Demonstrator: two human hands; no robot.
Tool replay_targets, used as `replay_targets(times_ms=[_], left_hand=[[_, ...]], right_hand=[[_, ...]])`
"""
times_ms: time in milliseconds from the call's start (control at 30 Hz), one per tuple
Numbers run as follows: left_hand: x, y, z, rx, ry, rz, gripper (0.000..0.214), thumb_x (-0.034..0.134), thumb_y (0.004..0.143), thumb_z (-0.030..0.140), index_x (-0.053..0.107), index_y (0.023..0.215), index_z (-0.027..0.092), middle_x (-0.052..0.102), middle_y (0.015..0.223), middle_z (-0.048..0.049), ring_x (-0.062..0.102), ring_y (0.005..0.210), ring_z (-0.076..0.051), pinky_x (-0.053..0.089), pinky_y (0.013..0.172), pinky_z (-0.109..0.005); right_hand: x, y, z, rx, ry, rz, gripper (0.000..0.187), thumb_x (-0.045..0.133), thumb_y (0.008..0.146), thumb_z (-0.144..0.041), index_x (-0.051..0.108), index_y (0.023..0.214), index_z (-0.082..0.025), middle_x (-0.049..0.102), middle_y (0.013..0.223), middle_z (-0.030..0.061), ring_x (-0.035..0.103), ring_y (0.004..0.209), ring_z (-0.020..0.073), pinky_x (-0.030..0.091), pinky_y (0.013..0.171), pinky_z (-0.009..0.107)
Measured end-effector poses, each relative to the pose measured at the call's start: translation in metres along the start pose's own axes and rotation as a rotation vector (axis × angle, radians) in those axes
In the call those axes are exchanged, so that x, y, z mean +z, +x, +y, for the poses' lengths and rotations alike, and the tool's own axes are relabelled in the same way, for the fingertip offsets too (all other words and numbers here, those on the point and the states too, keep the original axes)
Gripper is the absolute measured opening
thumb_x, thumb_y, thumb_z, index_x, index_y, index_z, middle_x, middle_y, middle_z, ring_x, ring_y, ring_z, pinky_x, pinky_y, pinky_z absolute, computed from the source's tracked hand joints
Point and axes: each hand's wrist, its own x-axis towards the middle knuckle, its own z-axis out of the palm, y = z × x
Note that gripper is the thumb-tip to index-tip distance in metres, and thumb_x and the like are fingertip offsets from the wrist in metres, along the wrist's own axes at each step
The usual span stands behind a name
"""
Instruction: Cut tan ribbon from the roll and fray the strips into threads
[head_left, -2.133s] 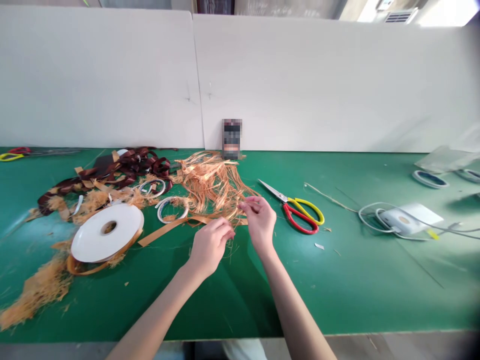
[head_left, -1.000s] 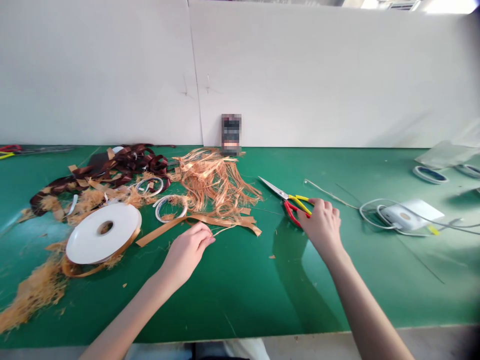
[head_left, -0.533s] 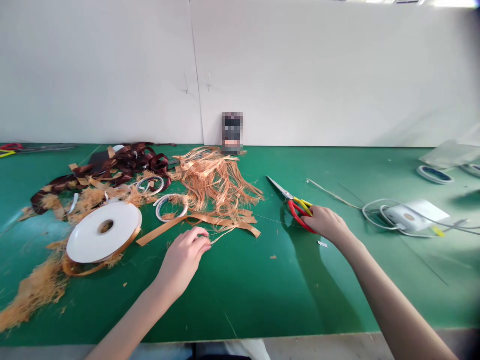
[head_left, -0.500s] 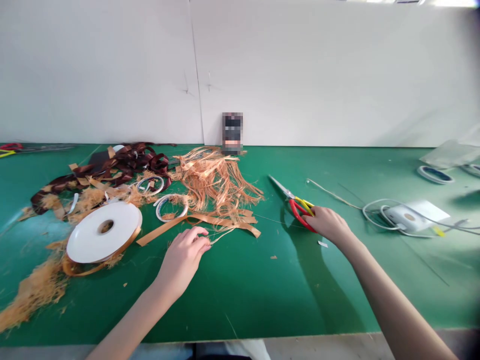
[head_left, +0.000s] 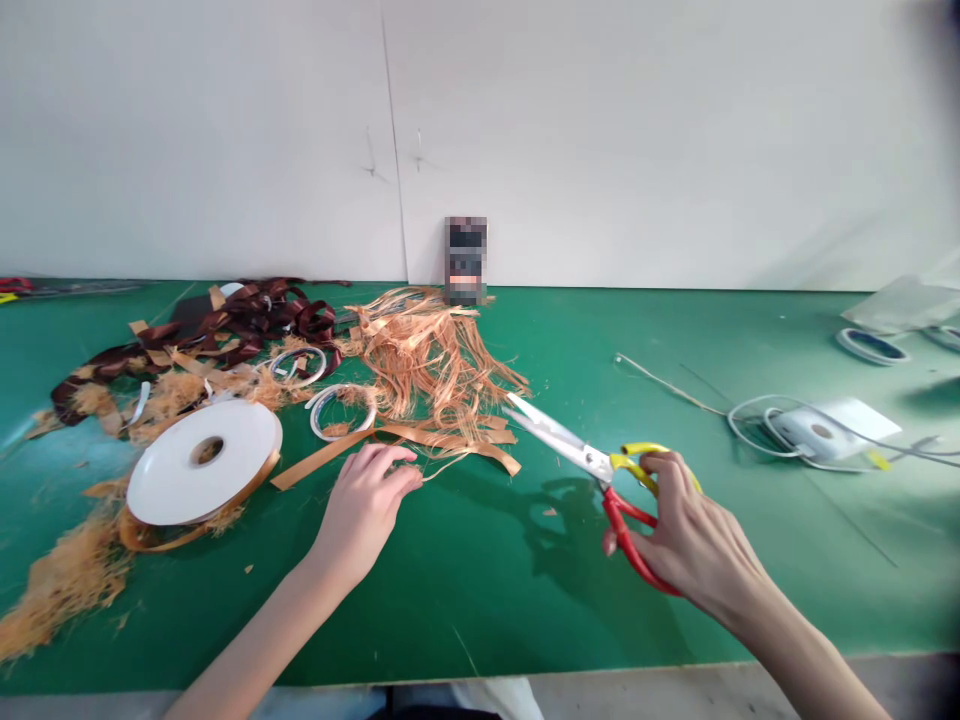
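Observation:
My right hand (head_left: 694,530) grips a pair of scissors (head_left: 592,462) with red and yellow handles, its steel blades pointing left toward the frayed fibres. My left hand (head_left: 364,510) rests just below an orange ribbon strip (head_left: 330,457), its fingertips pinching a thin orange strand (head_left: 439,471). Behind the strip lies a large tangle of frayed orange ribbon fibres (head_left: 427,365). The blade tips hang close to that tangle, apparently without touching it.
A white ribbon spool (head_left: 202,463) and dark brown ribbon (head_left: 255,325) lie left, among loose fibres on the green mat (head_left: 480,620). White rings (head_left: 340,412) sit nearby. A white corded device (head_left: 821,433) lies right. A pale wall stands behind.
My right hand has picked up the scissors and brought them toward me, turning the blades toward the tangle. My left hand has stayed almost in place.

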Motion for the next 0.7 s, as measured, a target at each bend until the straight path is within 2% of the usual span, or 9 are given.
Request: replay_targets(times_ms=[67, 133, 267, 400, 567, 700], left_hand=[[-0.002, 0.003, -0.001, 0.006, -0.005, -0.002, 0.014, 0.054, 0.088, 0.014, 0.067, 0.085, 0.019, 0.067, 0.102, -0.0052, 0.055, 0.095, -0.022, 0.047, 0.083, -0.04], [-0.004, 0.007, -0.001, 0.011, -0.002, 0.006, 0.014, 0.054, 0.088, 0.014, 0.067, 0.085, 0.019, 0.067, 0.101, -0.0054, 0.055, 0.095, -0.022, 0.047, 0.084, -0.04], [-0.009, 0.012, -0.002, 0.021, 0.02, 0.022, 0.015, 0.053, 0.088, 0.014, 0.066, 0.083, 0.018, 0.067, 0.098, -0.0052, 0.055, 0.093, -0.022, 0.047, 0.086, -0.041], [-0.011, 0.013, -0.002, 0.037, 0.039, 0.037, 0.015, 0.054, 0.088, 0.013, 0.066, 0.081, 0.018, 0.067, 0.096, -0.005, 0.055, 0.093, -0.023, 0.046, 0.087, -0.042], [-0.012, 0.012, 0.001, 0.042, 0.042, 0.03, 0.013, 0.055, 0.087, 0.013, 0.065, 0.081, 0.019, 0.068, 0.094, -0.0039, 0.056, 0.091, -0.022, 0.046, 0.085, -0.041], [-0.012, 0.013, 0.003, 0.046, 0.046, 0.024, 0.012, 0.056, 0.086, 0.012, 0.064, 0.08, 0.019, 0.068, 0.092, -0.0034, 0.056, 0.09, -0.022, 0.046, 0.084, -0.04]], right_hand=[[-0.004, -0.005, -0.015, -0.113, -0.037, -0.015, 0.061, 0.053, 0.074, -0.062, 0.047, 0.111, -0.015, 0.06, 0.111, 0.0203, 0.065, 0.074, 0.0268, 0.046, 0.048, 0.033], [-0.009, -0.006, -0.028, -0.214, -0.046, -0.041, 0.072, 0.055, 0.07, -0.069, 0.045, 0.117, -0.015, 0.061, 0.114, 0.0189, 0.066, 0.078, 0.0276, 0.048, 0.053, 0.034], [-0.019, -0.001, -0.046, -0.321, -0.086, -0.066, 0.08, 0.054, 0.062, -0.08, 0.052, 0.112, -0.018, 0.062, 0.111, 0.0148, 0.066, 0.076, 0.027, 0.05, 0.059, 0.036], [-0.024, 0.006, -0.059, -0.346, -0.204, -0.029, 0.074, 0.055, 0.063, -0.078, 0.059, 0.105, -0.016, 0.063, 0.105, 0.0146, 0.064, 0.069, 0.0255, 0.049, 0.057, 0.036], [-0.024, 0.013, -0.069, -0.345, -0.353, -0.014, 0.045, 0.064, 0.07, -0.056, 0.064, 0.094, -0.018, 0.065, 0.102, 0.0132, 0.062, 0.063, 0.0227, 0.046, 0.052, 0.034], [-0.022, 0.016, -0.072, -0.337, -0.415, -0.052, 0.038, 0.073, 0.065, -0.046, 0.065, 0.091, -0.019, 0.065, 0.099, 0.0115, 0.061, 0.064, 0.0219, 0.044, 0.05, 0.032]])
